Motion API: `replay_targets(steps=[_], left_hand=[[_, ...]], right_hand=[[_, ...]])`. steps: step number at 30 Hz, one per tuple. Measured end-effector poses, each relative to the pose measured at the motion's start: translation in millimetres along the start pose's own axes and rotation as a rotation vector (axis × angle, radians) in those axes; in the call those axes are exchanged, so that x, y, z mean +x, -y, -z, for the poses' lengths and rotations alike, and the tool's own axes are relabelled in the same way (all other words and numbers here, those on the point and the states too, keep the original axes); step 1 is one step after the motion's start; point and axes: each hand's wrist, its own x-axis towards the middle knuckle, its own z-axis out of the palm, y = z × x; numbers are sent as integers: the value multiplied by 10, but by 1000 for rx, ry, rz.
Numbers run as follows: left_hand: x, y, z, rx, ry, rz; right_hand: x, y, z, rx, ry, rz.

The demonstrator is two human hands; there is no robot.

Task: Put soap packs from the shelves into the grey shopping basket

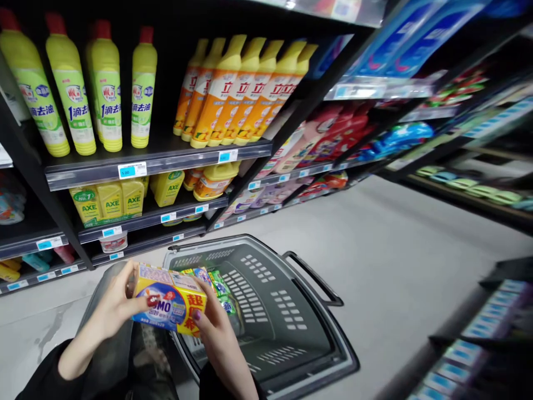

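Between my two hands I hold a yellow and blue soap pack (166, 303) with large red characters on its right end. My left hand (119, 303) grips its left end, the thumb with a red nail lying across the front. At the right end, my right hand (214, 316) is closed on the same pack, thumb on the front face. The pack is slightly tilted above the left side of a grey shopping basket (291, 255). Inside the basket, partly hidden by the pack and my right hand, lie several green and yellow packs (220, 284).
Shelving stands ahead, with yellow dish soap bottles (144, 94), orange bottles (233, 91) and AXE bottles (110, 200). The basket's black handle (314, 278) points right. Grey floor (375, 239) runs along the aisle. Another shelf with price tags (462, 350) stands at lower right.
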Motion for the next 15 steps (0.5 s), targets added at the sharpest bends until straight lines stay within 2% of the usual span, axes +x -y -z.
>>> replay_targets(steps=[2,3,7,10,12,15], left_hand=[[42,41,31,43,-24,53],[68,76,49,48,-24,126],[154,371,130,47,0,527],[137,688,160,44,38,671],[82,867,138,46,63,747],[-18,1030,23,54,110,806]], right_hand=[[-13,-49,-20,-110,-72,-70],[-14,-89,-29,-178,-99,-121],[-18,-272,-30,-517,-116,-263],[-90,-317,8,-859,-51,-249],[-180,-291,15,-1088,-8,-182],[-327,-244,-30,-1296,186,-102]])
